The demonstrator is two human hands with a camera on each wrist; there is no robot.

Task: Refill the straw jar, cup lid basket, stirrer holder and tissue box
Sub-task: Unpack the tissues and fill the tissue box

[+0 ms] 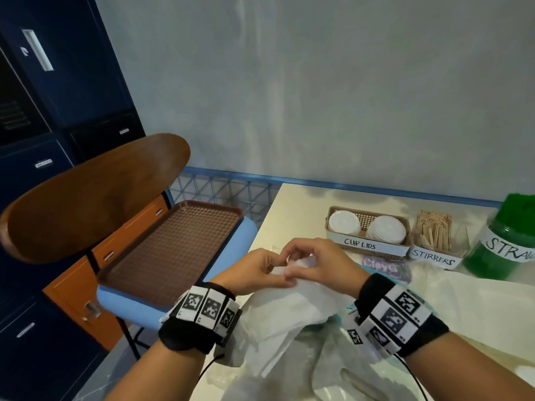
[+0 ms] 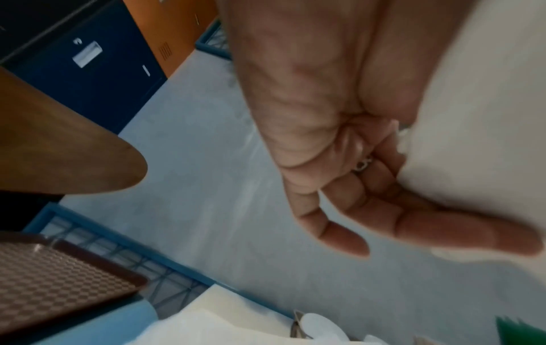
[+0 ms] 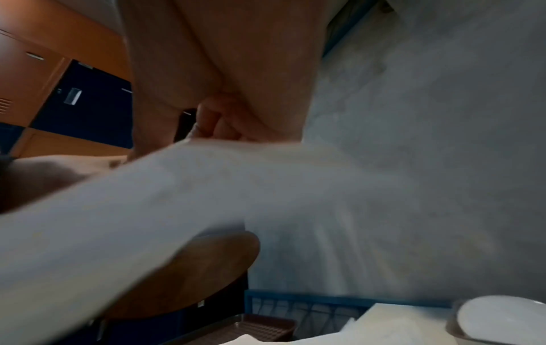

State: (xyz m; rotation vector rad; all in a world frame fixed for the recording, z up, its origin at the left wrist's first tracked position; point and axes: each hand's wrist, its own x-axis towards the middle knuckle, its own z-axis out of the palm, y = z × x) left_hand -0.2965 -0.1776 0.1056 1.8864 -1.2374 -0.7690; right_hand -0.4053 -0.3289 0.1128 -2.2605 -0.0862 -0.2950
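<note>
A stack of white tissues (image 1: pixel 289 299) hangs over the table's front left corner, and both hands pinch its far end. My left hand (image 1: pixel 260 270) grips it from the left and my right hand (image 1: pixel 314 263) from the right, fingertips nearly meeting. In the left wrist view the tissues (image 2: pixel 472 105) lie against the left hand (image 2: pixel 369 186). In the right wrist view the tissues (image 3: pixel 207 186) stretch blurred below the right hand (image 3: pixel 230 70). Behind stand the cup lids basket (image 1: pixel 351 243), the stirrers holder (image 1: pixel 434 241) and the green straw jar (image 1: pixel 509 247).
A purple-printed pack (image 1: pixel 385 267) lies just behind my right wrist. Crumpled clear plastic bags (image 1: pixel 318 366) cover the near table. A brown tray (image 1: pixel 173 250) rests on a blue chair seat to the left, under a wooden chair back (image 1: pixel 95 195). Lockers line the left wall.
</note>
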